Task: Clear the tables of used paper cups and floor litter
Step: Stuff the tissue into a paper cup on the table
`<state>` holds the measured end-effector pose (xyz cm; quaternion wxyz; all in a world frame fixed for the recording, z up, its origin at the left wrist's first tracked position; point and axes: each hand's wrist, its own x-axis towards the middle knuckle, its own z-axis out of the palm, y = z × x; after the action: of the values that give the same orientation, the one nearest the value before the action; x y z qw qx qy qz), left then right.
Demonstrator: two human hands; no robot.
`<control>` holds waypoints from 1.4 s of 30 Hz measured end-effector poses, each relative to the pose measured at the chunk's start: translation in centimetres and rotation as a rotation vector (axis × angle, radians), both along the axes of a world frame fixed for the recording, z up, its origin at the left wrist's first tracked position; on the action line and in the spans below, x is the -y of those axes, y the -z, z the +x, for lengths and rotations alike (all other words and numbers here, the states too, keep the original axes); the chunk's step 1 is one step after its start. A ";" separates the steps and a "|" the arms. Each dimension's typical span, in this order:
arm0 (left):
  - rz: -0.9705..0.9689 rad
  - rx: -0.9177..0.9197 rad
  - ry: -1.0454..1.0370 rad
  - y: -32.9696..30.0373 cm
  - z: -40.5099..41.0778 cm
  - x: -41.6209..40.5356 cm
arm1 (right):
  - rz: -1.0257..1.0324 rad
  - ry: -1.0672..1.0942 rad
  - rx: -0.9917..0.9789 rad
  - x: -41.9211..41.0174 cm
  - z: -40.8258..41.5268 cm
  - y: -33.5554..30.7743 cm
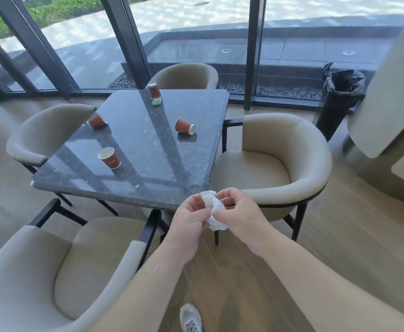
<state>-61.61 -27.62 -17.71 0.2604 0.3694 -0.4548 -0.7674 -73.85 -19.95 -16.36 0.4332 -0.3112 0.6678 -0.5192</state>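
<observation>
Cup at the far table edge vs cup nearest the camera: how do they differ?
The far cup stands upside down, base up; the near cup sits mouth up, white inside showing. The far cup touches a green wrapper; the near cup has nothing beside it. The far cup is by the far chair; the near cup is toward the left edge. Both are red paper cups on the dark table.

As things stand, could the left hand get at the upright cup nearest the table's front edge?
Probably yes, once freed: the left hand pinches a white crumpled tissue with the right hand; nothing lies before the cup.
</observation>
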 end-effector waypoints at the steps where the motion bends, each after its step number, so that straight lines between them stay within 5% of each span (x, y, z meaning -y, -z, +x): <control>1: -0.011 0.022 0.009 0.0 0.2 0.8 | 0.007 0.002 -0.006 0.9 0.1 -0.1; 6: 0.082 0.007 0.049 0.1 1.8 6.5 | 0.015 0.016 -0.009 6.4 0.8 -0.6; 17: 0.274 -0.015 -0.198 1.1 6.2 22.5 | 0.067 0.033 -0.110 22.1 4.2 -1.4; 35: 0.288 -0.008 -0.352 2.0 13.3 32.7 | 0.194 -0.089 -0.098 32.7 8.6 0.4; 42: 0.170 0.201 -0.463 3.1 12.4 35.4 | 0.185 -0.140 -0.037 36.2 6.4 1.6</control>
<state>-49.23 -62.98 -20.82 0.3504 0.5587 -0.3156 -0.6823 -67.40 -56.11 -17.97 0.4829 -0.3252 0.6973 -0.4180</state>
